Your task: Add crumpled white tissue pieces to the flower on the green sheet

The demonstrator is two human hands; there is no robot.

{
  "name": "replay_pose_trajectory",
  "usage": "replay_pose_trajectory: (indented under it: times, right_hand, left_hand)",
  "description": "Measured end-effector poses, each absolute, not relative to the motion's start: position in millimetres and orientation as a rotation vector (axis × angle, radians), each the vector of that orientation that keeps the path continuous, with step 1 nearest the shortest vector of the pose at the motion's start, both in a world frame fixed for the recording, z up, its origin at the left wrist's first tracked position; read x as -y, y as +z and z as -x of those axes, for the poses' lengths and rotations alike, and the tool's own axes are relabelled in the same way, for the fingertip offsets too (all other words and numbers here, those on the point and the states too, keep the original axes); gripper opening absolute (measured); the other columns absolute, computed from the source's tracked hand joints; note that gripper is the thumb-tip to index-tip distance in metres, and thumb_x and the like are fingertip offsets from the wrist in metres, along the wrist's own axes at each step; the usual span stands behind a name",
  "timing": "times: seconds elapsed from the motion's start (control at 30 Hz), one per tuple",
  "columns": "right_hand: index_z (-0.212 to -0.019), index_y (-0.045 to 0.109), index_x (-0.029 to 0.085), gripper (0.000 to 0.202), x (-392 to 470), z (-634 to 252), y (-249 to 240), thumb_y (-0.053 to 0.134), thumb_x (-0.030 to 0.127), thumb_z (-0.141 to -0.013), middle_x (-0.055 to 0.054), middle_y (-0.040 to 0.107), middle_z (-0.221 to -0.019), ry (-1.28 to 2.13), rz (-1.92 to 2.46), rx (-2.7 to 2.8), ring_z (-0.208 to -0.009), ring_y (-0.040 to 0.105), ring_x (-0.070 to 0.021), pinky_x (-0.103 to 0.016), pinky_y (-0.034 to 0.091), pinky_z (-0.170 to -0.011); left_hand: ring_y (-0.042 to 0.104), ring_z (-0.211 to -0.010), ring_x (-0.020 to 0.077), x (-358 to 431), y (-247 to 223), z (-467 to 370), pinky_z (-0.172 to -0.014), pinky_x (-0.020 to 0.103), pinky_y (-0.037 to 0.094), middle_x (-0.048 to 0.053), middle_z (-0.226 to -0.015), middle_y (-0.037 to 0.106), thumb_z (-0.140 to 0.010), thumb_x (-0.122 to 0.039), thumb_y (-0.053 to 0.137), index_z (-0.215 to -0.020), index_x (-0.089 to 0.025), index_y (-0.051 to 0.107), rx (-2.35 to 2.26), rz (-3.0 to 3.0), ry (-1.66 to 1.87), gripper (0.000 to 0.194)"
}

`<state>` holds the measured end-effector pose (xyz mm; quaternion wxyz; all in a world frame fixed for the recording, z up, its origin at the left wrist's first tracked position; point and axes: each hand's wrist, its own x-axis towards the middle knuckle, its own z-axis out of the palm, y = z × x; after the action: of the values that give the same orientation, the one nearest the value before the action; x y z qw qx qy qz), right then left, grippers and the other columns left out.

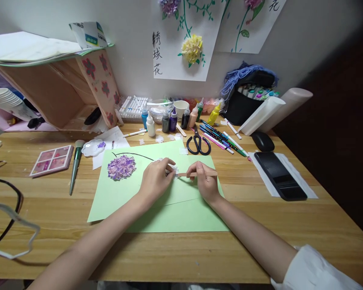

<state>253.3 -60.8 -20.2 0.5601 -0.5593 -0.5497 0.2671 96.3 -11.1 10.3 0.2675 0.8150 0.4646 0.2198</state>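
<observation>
My right hand grips a thin, light wooden stick, held almost level with its tip pointing left. At that tip the fingers of my left hand are pinched together by a small white, paper-like piece; the fingers hide much of it, and what they grip is unclear. Both hands are over a light green sheet. On the sheet's left part is a round purple-and-white ruffled flower, with a dark curved stem line drawn above it.
Black scissors and several pens lie beyond the sheet. Small paint bottles stand behind. At right are a phone and a mouse; at left, a brush, palette and white dish.
</observation>
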Motion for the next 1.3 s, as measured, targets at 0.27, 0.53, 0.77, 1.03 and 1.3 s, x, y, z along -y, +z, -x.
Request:
replay_pose_trajectory:
  times: [0.27,0.53,0.77,1.03,1.3]
  right_hand:
    - [-0.063,0.056,0.02,0.046,60,-253,-21,0.032,0.044,-0.095,0.0,0.055,-0.057,0.672,1.325,1.262,-0.05,0.049,-0.0124,-0.025,0.039,-0.051]
    - [-0.063,0.056,0.019,0.047,58,-253,-21,0.033,0.046,-0.094,0.0,0.055,-0.057,0.698,1.332,1.267,-0.05,0.049,-0.0119,-0.024,0.038,-0.05]
    - [-0.064,0.054,0.019,0.046,53,-249,-23,0.038,0.052,-0.091,0.001,0.056,-0.05,0.812,1.382,1.095,-0.043,0.05,-0.0112,-0.022,0.039,-0.043]
    - [-0.063,0.055,0.02,0.045,60,-249,-25,0.035,0.044,-0.095,0.001,0.056,-0.053,0.648,1.275,1.18,-0.045,0.05,-0.0116,-0.024,0.039,-0.046]
    - [-0.064,0.058,0.02,0.043,61,-250,-26,0.037,0.043,-0.094,0.0,0.058,-0.055,0.659,1.236,1.235,-0.047,0.052,-0.012,-0.025,0.04,-0.048]
  left_hand:
    - [0.063,-0.072,0.019,13,13,-94,-0.065,0.03,0.042,0.001,-0.084,0.073,-0.078,-0.018,0.058,-0.1,-0.022,0.058,-1.262,-2.215,0.566,0.022]
    - [0.057,-0.076,0.0184,12,20,-73,-0.068,0.03,0.039,0.001,-0.085,0.069,-0.086,-0.027,0.049,-0.098,-0.021,0.057,-1.351,-2.319,0.727,0.015]
    - [0.054,-0.084,0.0209,-4,6,-35,-0.074,0.032,0.039,0.006,-0.091,0.062,-0.09,-0.029,0.04,-0.093,-0.019,0.056,-1.559,-2.278,0.88,0.019]
    - [0.057,-0.087,0.0208,-6,-6,-29,-0.074,0.032,0.042,0.006,-0.094,0.063,-0.09,-0.03,0.038,-0.096,-0.019,0.055,-1.543,-2.155,0.808,0.021]
    - [0.056,-0.086,0.0193,-2,-2,-29,-0.074,0.031,0.042,0.005,-0.09,0.062,-0.09,-0.027,0.041,-0.094,-0.019,0.055,-1.496,-2.262,0.809,0.017]
